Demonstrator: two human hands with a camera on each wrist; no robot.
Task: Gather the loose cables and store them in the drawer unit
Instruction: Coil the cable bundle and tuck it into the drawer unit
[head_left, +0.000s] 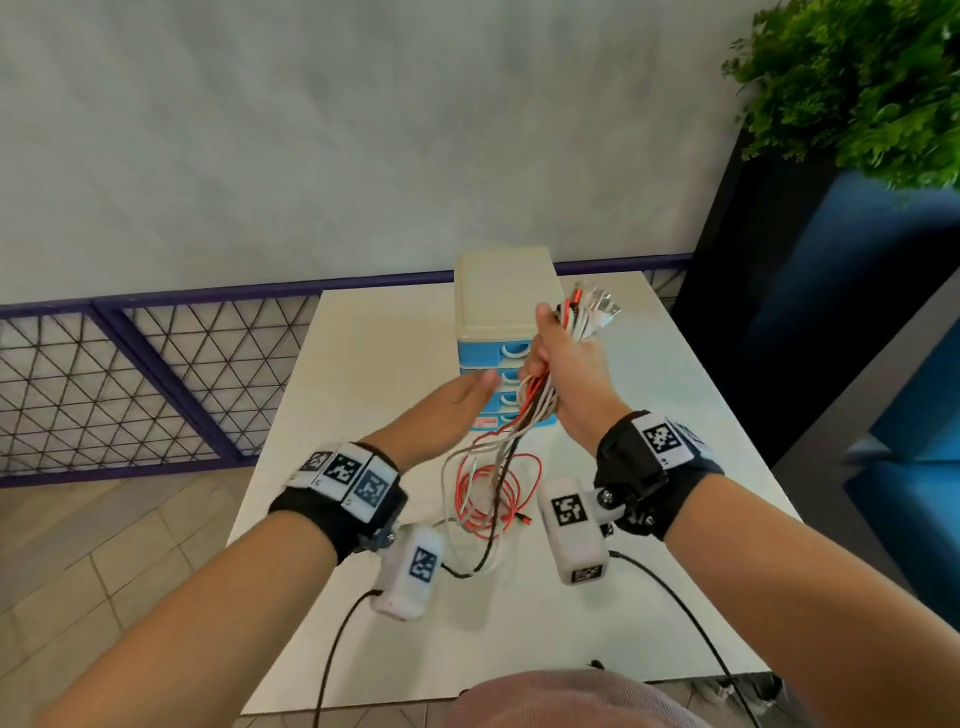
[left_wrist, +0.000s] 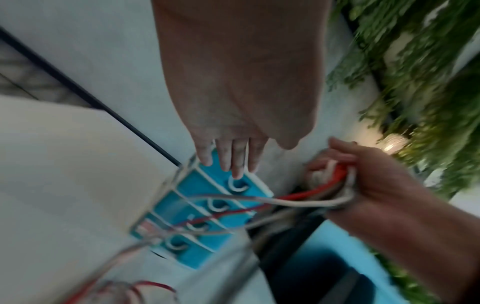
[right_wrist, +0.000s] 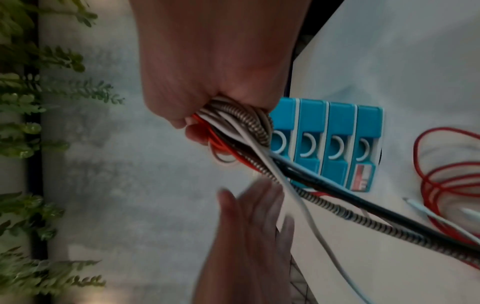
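Note:
My right hand (head_left: 558, 353) grips a bundle of cables (head_left: 582, 317), red, white, black and braided, raised above the table in front of the drawer unit (head_left: 501, 291). Their tails hang down and coil on the table (head_left: 491, 493). The grip shows close up in the right wrist view (right_wrist: 233, 115). The unit has a cream top and several blue drawers (left_wrist: 207, 197), all closed. My left hand (head_left: 457, 405) is open with straight fingers (left_wrist: 233, 160), held just in front of the upper drawers, left of the bundle.
The white table (head_left: 363, 364) stands against a grey wall with a purple mesh fence (head_left: 130, 374) at left. A leafy plant (head_left: 857, 88) and a dark blue panel (head_left: 831, 312) stand to the right. Black wrist-camera leads (head_left: 332, 649) trail over the near table edge.

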